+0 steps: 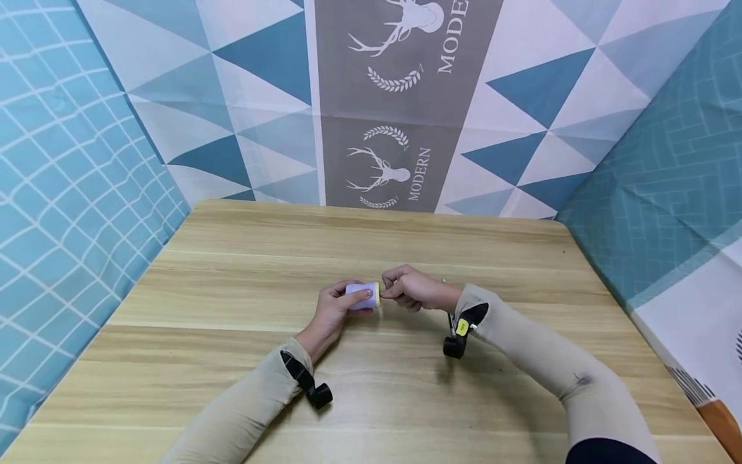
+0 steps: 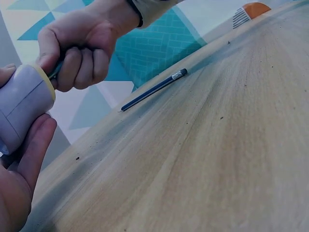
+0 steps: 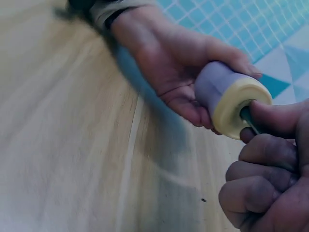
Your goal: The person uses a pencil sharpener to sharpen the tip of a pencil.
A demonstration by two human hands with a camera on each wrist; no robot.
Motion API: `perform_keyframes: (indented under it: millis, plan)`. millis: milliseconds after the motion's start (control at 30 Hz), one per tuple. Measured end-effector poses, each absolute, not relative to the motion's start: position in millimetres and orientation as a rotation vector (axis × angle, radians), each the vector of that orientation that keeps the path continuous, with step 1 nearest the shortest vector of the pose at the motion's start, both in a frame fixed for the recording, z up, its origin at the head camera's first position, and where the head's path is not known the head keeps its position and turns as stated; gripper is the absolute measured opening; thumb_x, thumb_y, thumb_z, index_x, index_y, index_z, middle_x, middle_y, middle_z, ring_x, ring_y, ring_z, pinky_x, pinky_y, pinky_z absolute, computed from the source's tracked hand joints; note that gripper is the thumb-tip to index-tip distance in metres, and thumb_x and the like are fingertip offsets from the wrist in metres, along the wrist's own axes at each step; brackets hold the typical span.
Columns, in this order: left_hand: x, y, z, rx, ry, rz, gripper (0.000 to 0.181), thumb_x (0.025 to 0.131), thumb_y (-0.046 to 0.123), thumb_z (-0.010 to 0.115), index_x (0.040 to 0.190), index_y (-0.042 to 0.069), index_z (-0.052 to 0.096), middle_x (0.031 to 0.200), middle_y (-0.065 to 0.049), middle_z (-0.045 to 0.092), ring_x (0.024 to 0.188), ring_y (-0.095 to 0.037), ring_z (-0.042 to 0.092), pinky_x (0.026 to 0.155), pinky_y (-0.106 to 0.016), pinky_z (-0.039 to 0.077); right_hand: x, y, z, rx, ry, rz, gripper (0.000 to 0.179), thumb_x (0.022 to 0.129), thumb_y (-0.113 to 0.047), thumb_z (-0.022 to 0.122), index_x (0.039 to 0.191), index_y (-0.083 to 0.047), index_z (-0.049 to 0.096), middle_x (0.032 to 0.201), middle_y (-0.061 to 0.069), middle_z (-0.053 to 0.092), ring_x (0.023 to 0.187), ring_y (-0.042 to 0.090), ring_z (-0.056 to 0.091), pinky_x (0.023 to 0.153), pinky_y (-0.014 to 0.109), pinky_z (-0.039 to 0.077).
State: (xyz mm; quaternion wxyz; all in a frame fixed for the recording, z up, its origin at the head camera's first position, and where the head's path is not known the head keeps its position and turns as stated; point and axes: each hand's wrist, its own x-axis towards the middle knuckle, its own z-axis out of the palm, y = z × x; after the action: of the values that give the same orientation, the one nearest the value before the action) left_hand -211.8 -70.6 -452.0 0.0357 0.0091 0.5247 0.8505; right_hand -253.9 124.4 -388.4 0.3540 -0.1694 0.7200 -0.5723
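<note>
My left hand (image 1: 332, 312) grips a lilac pencil sharpener (image 1: 360, 296), lying sideways with its yellow end towards the right. Fingers and thumb wrap its body from both sides. Facing it, my right hand (image 1: 420, 289) has its thumb and forefinger pinched at the yellow end (image 3: 227, 113). Between them, the right wrist view shows a short stretch of a dark green pencil (image 3: 249, 118) in the sharpener's hole; the rest is hidden in the fist. A dark blue pencil (image 2: 154, 90) with a metal band lies on the table, beyond the hands in the left wrist view.
Both hands are over the wood-grain table (image 1: 243, 270). Patterned cloth hangs behind it (image 1: 382, 116) and along both sides. Each forearm wears a beige sleeve with a strapped black camera (image 1: 455, 347). Small dark specks dot the tabletop.
</note>
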Motion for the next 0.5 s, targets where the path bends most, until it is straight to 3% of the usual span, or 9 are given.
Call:
perform_keyframes:
  millis: [267, 500]
  plan:
    - [-212.0, -67.9, -452.2, 0.045, 1.651, 2.591, 0.017, 0.078, -0.009, 0.072, 0.094, -0.001, 0.072, 0.092, -0.009, 0.068, 0.08, -0.021, 0.067, 0.067, -0.039, 0.065, -257.5, 130.4, -387.8, -0.253, 1.619, -1.444, 0.033, 0.101, -0.009, 0.043, 0.069, -0.013, 0.035, 0.051, -0.009, 0.024, 0.039, 0.001, 0.025, 0.037, 0.017, 0.012]
    - [-213.1, -69.1, -452.2, 0.038, 1.663, 2.583, 0.02, 0.08, -0.008, 0.071, 0.099, -0.007, 0.07, 0.094, -0.01, 0.067, 0.08, -0.022, 0.068, 0.067, -0.039, 0.065, -255.8, 130.5, -384.0, -0.344, 1.757, -1.409, 0.031, 0.099, -0.01, 0.05, 0.071, -0.011, 0.036, 0.052, -0.006, 0.025, 0.042, 0.005, 0.022, 0.04, 0.02, 0.012]
